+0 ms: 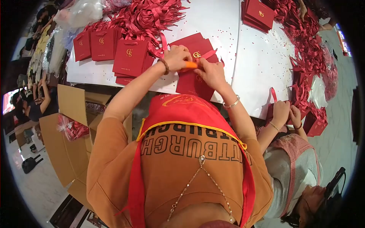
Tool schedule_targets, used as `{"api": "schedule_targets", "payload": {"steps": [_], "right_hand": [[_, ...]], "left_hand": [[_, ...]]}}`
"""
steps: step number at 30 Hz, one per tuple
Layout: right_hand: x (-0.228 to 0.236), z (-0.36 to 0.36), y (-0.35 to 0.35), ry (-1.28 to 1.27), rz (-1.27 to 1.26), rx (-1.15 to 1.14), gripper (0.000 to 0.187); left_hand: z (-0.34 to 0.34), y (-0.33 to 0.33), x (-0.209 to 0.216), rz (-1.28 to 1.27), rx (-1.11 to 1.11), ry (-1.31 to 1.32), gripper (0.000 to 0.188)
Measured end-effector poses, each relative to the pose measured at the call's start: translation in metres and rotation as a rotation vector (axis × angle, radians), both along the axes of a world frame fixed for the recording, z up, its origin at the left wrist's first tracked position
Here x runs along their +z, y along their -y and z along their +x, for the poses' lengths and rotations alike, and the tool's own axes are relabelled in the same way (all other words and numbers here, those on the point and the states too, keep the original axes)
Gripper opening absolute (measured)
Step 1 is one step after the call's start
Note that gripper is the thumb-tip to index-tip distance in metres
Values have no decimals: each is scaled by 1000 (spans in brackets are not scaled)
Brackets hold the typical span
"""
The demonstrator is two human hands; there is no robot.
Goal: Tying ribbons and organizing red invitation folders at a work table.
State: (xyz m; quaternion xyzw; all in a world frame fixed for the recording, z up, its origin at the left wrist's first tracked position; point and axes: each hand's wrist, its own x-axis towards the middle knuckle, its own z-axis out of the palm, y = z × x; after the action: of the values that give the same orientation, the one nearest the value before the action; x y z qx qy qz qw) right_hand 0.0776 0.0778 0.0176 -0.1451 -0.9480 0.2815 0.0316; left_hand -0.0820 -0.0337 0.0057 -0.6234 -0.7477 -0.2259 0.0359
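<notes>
Red gift bags [194,81] with a gold emblem lie stacked on the white table in front of me. Over them, my left hand [176,57] is closed around a short, bright orange piece [190,65], whose kind I cannot make out. My right hand [213,74] is beside it, fingers pinched on a red ribbon [209,54] at the top bag. The fingertips of both hands nearly meet at the orange piece. What lies under my fingers is hidden.
More red bags [130,57] stand in stacks at left, below a heap of red ribbons [148,17]. Another bag stack [257,15] lies far right. An open cardboard box [62,140] stands at lower left. A co-worker's hands [283,112] work at the table's right edge.
</notes>
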Motion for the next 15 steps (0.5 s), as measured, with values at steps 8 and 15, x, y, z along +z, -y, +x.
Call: {"api": "schedule_targets", "payload": {"steps": [8, 15], "right_hand": [[0, 8, 18, -184, 161, 22, 22], [-7, 10, 13, -262, 75, 17, 20]], "left_hand": [[-20, -37, 11, -927, -337, 680, 34], [-2, -34, -7, -618, -158, 478, 31]]}}
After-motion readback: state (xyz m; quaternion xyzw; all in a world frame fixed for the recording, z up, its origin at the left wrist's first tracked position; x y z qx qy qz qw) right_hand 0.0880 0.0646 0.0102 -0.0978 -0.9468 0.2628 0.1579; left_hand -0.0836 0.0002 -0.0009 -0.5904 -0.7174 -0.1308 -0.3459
